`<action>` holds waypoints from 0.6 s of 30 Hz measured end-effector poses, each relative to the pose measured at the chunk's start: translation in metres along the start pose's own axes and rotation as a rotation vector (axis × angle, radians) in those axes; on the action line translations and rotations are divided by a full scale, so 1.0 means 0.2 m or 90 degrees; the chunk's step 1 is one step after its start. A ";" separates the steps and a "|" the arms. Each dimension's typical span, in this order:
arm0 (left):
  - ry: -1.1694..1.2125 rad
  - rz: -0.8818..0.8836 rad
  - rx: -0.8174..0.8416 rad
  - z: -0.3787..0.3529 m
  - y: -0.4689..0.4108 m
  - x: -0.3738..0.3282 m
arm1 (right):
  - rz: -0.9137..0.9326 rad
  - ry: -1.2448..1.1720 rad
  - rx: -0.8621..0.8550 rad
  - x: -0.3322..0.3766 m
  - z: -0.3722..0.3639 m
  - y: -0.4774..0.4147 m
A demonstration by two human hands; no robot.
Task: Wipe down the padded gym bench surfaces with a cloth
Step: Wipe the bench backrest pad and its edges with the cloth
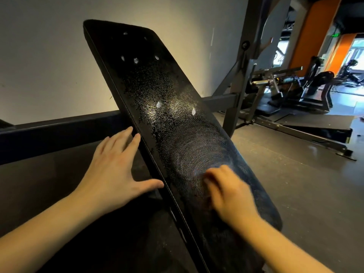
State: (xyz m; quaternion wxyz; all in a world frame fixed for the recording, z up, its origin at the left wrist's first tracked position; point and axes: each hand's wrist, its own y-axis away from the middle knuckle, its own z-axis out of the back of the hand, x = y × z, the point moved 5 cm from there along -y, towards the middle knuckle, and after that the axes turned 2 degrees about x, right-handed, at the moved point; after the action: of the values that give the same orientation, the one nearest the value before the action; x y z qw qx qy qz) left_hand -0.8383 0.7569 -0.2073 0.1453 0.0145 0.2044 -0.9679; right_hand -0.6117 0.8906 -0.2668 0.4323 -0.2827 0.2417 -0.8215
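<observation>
The long black padded bench slopes from near right up to far left, its textured vinyl speckled with fine wet droplets; a few larger white foam blobs sit along its middle and far end; curved wipe swirls mark the nearer part of the pad.

The left hand lies released, fingers straight and spread, just left of the pad; its thumb tip and forefinger tip touch the pad's left side edge.

The right hand rests on top of the pad at the near edge of the swirls, motion-blurred, fingers bent downward onto the surface; whether it grasps a cloth I cannot tell, since anything dark beneath it merges with the dark pad.

A grey steel frame upright stands just right of the bench; a pale plain wall with a dark skirting band runs behind on the left; grey rubber floor spreads to the right; far right, black gym machines stand before orange columns.
</observation>
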 end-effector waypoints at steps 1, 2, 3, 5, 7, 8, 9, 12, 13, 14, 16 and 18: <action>-0.006 0.006 0.009 -0.02 0.02 -0.02 | -0.080 0.030 -0.017 -0.17 0.03 -0.02; -0.016 0.012 0.021 -0.05 0.03 -0.05 | -0.169 0.053 -0.028 -0.33 0.06 -0.06; -0.027 0.014 0.033 -0.07 0.03 -0.07 | -0.241 0.060 -0.041 -0.44 0.08 -0.12; -0.038 0.017 0.039 -0.10 0.02 -0.09 | -0.248 0.048 -0.052 -0.42 0.06 -0.26; -0.029 0.022 0.033 -0.11 0.01 -0.09 | -0.178 0.021 -0.060 -0.17 -0.02 -0.37; -0.029 0.020 0.031 -0.10 0.01 -0.09 | -0.129 -0.001 -0.058 -0.01 -0.07 -0.37; -0.034 0.017 0.028 -0.10 0.02 -0.08 | -0.073 -0.025 -0.042 0.15 -0.10 -0.32; -0.043 0.006 0.024 -0.10 0.02 -0.06 | 0.074 -0.094 0.042 0.31 -0.09 -0.02; -0.042 0.001 0.029 -0.11 0.02 -0.06 | 0.085 -0.092 0.051 0.23 -0.06 0.06; -0.041 -0.002 0.033 -0.12 0.02 -0.06 | 0.054 -0.068 0.041 0.10 -0.02 0.11; -0.045 -0.004 0.032 -0.14 0.02 -0.07 | -0.091 -0.010 -0.015 -0.23 0.05 0.12; -0.058 -0.008 0.033 -0.15 0.02 -0.08 | -0.268 0.038 -0.069 -0.48 0.10 0.03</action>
State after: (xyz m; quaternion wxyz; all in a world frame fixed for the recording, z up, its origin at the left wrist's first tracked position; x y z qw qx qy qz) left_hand -0.8235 0.7699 -0.2346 0.1478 -0.0276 0.1726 -0.9734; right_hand -0.5501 0.9656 -0.2814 0.2277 -0.3252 0.2337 -0.8876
